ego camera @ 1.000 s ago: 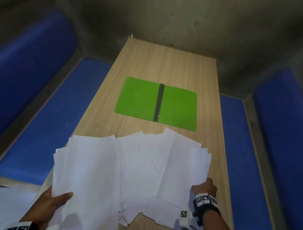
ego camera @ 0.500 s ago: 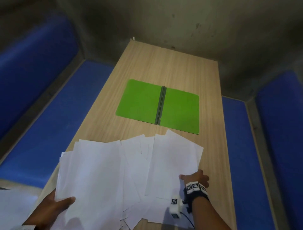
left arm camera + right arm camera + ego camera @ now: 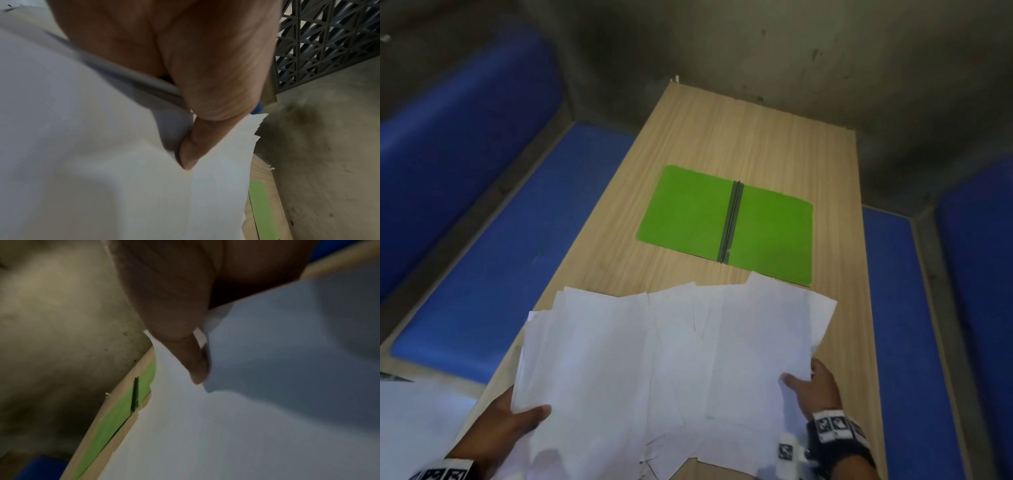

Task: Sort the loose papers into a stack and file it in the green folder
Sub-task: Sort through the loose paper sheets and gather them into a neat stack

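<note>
Gripping fanned papers [image 3: 654, 359], your left hand [image 3: 513, 421] and right hand [image 3: 815, 387] flank them; green folder [image 3: 726, 222] open on wood desk [image 3: 739, 137], blue benches [image 3: 482, 257] alongside.

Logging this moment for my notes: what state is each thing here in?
Loose papers: fanned out, overlapping, not yet squared.
Green folder: open flat on the wooden table, no paper in it.
Left hand: grips the papers' left edge.
Right hand: grips the papers' right edge.

White papers [image 3: 654, 359] fanned loosely before the open, flat green folder [image 3: 688, 209].
</note>
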A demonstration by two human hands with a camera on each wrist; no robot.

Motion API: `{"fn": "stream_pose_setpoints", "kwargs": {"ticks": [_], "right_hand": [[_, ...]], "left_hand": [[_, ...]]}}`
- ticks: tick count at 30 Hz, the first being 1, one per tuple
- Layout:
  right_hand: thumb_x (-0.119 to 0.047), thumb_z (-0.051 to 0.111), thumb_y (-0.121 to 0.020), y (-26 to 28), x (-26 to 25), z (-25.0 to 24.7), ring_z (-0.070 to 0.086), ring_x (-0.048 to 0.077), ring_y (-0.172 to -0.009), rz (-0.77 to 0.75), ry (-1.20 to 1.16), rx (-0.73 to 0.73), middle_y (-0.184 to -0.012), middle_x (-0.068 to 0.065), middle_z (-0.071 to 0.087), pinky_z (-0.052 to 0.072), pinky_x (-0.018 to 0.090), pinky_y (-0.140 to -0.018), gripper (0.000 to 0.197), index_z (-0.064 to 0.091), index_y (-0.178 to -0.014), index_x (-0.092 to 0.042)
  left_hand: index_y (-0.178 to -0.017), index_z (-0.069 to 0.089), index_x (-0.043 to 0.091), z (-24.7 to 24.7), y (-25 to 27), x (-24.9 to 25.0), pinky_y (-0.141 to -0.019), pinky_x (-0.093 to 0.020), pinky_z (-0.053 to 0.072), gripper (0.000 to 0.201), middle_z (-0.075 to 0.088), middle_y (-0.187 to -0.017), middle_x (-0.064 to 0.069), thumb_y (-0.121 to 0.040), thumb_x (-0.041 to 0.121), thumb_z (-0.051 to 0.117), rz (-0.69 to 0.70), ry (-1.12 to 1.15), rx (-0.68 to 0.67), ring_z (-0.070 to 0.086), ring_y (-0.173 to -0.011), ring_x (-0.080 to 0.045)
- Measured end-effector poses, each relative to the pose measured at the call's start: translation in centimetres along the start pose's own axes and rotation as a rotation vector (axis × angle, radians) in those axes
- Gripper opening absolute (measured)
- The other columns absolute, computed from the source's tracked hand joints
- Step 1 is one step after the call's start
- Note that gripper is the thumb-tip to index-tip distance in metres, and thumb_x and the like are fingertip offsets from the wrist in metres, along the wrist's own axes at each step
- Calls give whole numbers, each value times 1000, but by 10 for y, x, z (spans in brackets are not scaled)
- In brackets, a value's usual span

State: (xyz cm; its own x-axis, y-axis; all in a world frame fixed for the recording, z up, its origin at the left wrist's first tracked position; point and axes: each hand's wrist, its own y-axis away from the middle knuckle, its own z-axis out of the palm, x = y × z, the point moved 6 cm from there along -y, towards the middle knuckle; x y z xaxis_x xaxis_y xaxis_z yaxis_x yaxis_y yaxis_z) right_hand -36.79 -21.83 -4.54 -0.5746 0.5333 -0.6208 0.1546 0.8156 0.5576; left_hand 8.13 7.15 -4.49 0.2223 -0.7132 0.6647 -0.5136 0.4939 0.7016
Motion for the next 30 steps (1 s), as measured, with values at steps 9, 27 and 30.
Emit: {"fn": "stream_pose_setpoints", "kwargs": {"ticks": [9, 27, 30], "right_hand": [[-23, 88, -66, 33, -2, -117, 67, 28, -104, -139, -222, 138, -112, 14, 71, 59, 28, -79, 45, 69, -104, -10], [1, 72, -82, 86, -30, 27, 73, 7, -72, -160, -281, -224, -99, 13, 74, 54, 16, -59, 24, 66, -104, -6], [-23, 81, -76, 76, -11, 87, 70, 22, -100, -137, 126, -342, -99, 5, 70, 52, 27, -81, 34, 65, -105, -14]], "left_hand": [[-126, 62, 15, 1, 0, 9, -81, -41, 53, 44, 77, -105, -11, -86, -1, 72, 33, 58, -35, 69, -99, -34], [-127, 61, 11, 73, 4, 10, -85, -53, 57, 49, 76, -112, -20, -84, -10, 66, -57, 278, -197, 73, -98, -39], [-132, 61, 13, 93, -2, -14, -94, -58, 55, 63, 78, -108, -12, -72, 3, 76, -95, 79, -260, 74, -100, -36]]}}
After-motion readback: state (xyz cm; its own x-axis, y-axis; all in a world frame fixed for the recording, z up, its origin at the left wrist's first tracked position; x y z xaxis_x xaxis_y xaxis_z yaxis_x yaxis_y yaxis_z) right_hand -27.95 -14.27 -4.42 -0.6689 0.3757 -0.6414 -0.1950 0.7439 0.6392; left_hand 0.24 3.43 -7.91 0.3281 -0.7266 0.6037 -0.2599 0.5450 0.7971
